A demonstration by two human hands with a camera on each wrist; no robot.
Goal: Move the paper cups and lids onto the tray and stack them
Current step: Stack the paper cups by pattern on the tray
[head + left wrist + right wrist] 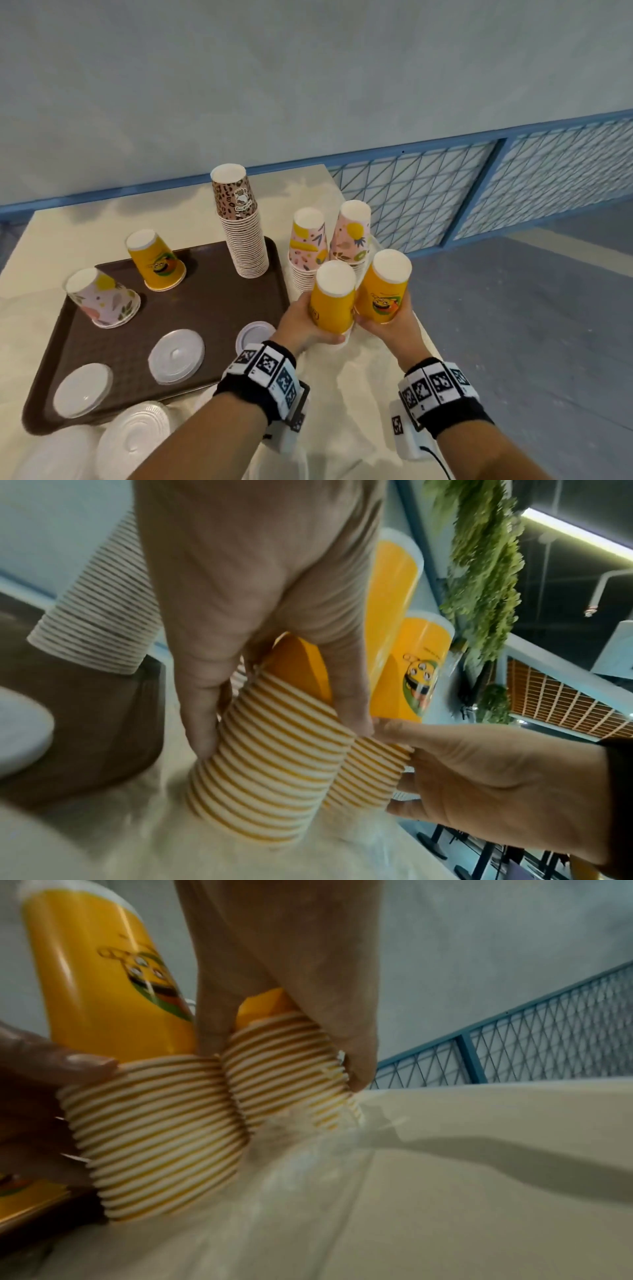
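Head view: left hand [301, 322] grips one inverted orange paper-cup stack [332, 301], right hand [394, 325] another [385, 291], both beside the brown plastic tray [205, 308]. Wrist views: fingers pinch ribbed rims; a loose squeeze could spill nested cups.

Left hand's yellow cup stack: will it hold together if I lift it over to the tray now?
Probably, if kept upright: the yellow stack looks tightly nested, and the left hand grips it low. It is tall and narrow, so tilting may fan it. Thin paper likely dents if squeezed.
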